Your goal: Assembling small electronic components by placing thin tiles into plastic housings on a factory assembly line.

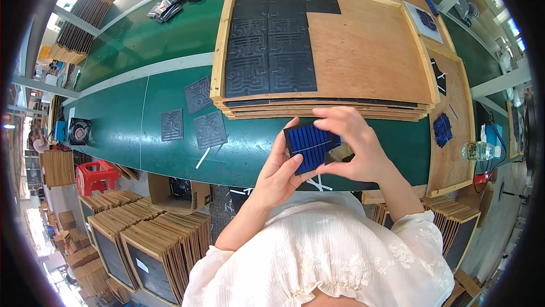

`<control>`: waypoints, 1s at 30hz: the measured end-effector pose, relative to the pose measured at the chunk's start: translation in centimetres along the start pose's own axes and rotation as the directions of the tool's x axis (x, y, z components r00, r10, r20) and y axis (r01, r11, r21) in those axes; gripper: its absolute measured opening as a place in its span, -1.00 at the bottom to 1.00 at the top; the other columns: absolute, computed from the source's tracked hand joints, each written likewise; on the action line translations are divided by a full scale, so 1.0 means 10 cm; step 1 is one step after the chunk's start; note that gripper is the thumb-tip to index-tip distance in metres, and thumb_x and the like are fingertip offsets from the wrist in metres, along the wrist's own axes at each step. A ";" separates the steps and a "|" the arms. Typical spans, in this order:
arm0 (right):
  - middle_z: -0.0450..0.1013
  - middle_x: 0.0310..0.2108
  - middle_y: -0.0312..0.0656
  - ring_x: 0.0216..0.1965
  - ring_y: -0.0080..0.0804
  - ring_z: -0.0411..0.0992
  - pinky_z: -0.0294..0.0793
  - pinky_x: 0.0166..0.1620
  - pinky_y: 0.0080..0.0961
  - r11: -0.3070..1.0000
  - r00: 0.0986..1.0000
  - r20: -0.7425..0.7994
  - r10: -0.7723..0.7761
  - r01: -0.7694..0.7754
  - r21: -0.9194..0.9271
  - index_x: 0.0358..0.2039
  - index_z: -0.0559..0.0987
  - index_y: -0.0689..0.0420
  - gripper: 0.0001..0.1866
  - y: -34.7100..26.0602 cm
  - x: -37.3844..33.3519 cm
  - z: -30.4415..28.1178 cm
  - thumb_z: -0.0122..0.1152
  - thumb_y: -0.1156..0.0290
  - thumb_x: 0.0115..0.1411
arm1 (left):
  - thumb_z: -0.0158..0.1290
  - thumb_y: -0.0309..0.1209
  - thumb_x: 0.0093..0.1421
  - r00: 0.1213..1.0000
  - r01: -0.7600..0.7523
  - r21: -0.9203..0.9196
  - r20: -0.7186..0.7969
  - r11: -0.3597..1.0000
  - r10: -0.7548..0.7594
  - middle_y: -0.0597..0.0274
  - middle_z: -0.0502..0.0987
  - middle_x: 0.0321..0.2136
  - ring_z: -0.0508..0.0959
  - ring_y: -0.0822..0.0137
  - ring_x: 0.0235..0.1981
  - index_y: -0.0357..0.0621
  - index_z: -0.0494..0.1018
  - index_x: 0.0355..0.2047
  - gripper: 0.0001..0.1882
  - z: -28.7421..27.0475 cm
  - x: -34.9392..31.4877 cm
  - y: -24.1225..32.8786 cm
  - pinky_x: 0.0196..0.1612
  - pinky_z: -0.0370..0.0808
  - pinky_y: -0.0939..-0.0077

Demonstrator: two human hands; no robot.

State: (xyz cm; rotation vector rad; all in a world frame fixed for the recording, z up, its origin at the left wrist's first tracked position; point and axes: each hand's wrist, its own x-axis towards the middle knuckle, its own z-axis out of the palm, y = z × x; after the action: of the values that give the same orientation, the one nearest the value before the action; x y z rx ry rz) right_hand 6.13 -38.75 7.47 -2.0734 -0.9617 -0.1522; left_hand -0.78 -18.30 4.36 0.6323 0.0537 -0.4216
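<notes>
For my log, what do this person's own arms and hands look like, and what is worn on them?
The left hand and right hand are bare: no gloves show, nor any watch or bracelet at the wrists. The forearms are uncovered too. Short, loose, off-white sleeves of thin, crinkled fabric cover the upper arms, and pale floral embroidery shows on the right side.

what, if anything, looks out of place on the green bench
Three loose dark panels lie at uneven angles left of the wooden tray, unlike the aligned panels inside it. A white strip lies slantwise just below them. Nothing looks spilled.
</notes>
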 end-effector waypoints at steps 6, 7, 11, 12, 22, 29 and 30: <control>0.41 0.21 -0.20 0.00 -0.63 0.45 0.34 -0.47 -0.86 0.859 0.935 -0.033 0.352 -0.309 0.408 0.12 0.48 0.08 -0.34 0.03 -0.13 0.04 0.53 0.51 -0.03 | -0.23 -0.56 0.43 1.000 -0.018 -0.009 0.008 1.000 0.018 -0.01 0.14 0.34 0.33 0.02 0.31 0.12 -0.24 0.48 -0.29 0.03 0.01 -0.02 0.29 0.38 -0.09; 0.41 0.21 -0.20 -0.01 -0.64 0.45 0.35 -0.46 -0.85 0.811 0.913 -0.003 0.407 -0.360 0.462 0.12 0.48 0.10 -0.36 0.01 -0.12 0.04 0.49 0.57 -0.01 | -0.23 -0.56 0.43 1.000 -0.018 -0.010 0.007 1.000 0.018 -0.02 0.14 0.35 0.32 0.01 0.32 0.12 -0.24 0.48 -0.29 0.04 0.01 -0.02 0.29 0.38 -0.10; 0.42 0.20 -0.20 -0.01 -0.61 0.43 0.42 -0.40 -0.83 0.766 0.899 0.002 0.438 -0.374 0.523 0.12 0.47 0.13 -0.41 0.04 -0.13 0.09 0.39 0.68 0.05 | -0.22 -0.55 0.43 1.000 -0.028 -0.015 0.009 0.999 0.028 -0.03 0.14 0.35 0.32 0.00 0.32 0.12 -0.24 0.48 -0.29 0.04 0.02 -0.04 0.29 0.38 -0.10; 0.42 0.20 -0.20 -0.01 -0.61 0.43 0.42 -0.40 -0.83 0.765 0.898 0.001 0.440 -0.376 0.523 0.12 0.47 0.13 -0.41 0.05 -0.13 0.10 0.39 0.68 0.05 | -0.22 -0.55 0.43 1.000 -0.028 -0.014 0.005 1.000 0.028 -0.03 0.14 0.35 0.32 -0.01 0.32 0.12 -0.24 0.48 -0.29 0.05 0.03 -0.04 0.29 0.39 -0.10; 0.41 0.16 -0.21 0.09 -0.49 0.38 0.53 -0.22 -0.72 0.763 0.904 -0.003 0.427 -0.359 0.537 0.15 0.45 0.14 -0.36 0.08 -0.09 0.12 0.43 0.61 0.02 | -0.25 -0.55 0.42 0.999 -0.038 -0.077 -0.039 0.996 0.035 -0.03 0.14 0.34 0.32 -0.01 0.31 0.12 -0.20 0.48 -0.31 0.09 0.05 -0.03 0.29 0.38 -0.13; 0.45 0.10 -0.18 0.06 -0.31 0.43 0.43 0.13 -0.36 0.832 0.880 -0.037 0.474 -0.433 0.347 0.17 0.40 0.13 -0.23 -0.09 0.04 0.23 0.55 0.44 -0.08 | -0.29 -0.54 0.41 0.985 -0.109 0.066 -0.130 0.992 0.117 0.00 0.20 0.30 0.32 0.04 0.31 0.16 -0.15 0.46 -0.33 0.17 0.08 -0.17 0.26 0.44 -0.10; 0.46 0.08 -0.18 0.05 -0.31 0.44 0.44 0.11 -0.38 0.813 0.865 -0.030 0.501 -0.458 0.360 0.17 0.40 0.13 -0.23 -0.10 0.06 0.23 0.55 0.45 -0.07 | -0.29 -0.54 0.41 0.985 -0.110 0.074 -0.124 0.991 0.118 0.00 0.20 0.30 0.32 0.04 0.31 0.16 -0.15 0.46 -0.33 0.18 0.07 -0.18 0.26 0.44 -0.10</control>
State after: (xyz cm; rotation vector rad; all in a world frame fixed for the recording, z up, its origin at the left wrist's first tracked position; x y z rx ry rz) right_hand 5.39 -36.40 6.86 -1.8854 -0.3288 0.1456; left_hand -0.95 -20.92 4.67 0.7244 0.1258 -0.2725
